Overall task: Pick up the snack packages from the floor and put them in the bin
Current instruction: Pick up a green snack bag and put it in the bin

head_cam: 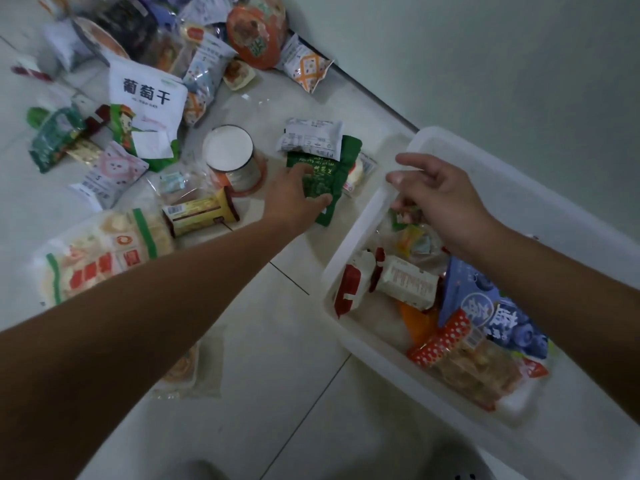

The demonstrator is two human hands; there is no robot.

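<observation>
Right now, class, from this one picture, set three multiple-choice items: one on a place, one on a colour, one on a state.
1. Where does the bin stand?
A. on a table
B. on the floor beside the wall
C. on a chair

2. What colour is the package that the left hand touches?
A. green
B. blue
C. red

3. The bin is:
A. empty
B. shut with a lid
C. open and partly filled

Answers:
1 B: it sits on the tiles next to the wall.
2 A: green wrapper shows around the fingers.
3 C: several snack packs lie inside and no lid covers it.
</observation>
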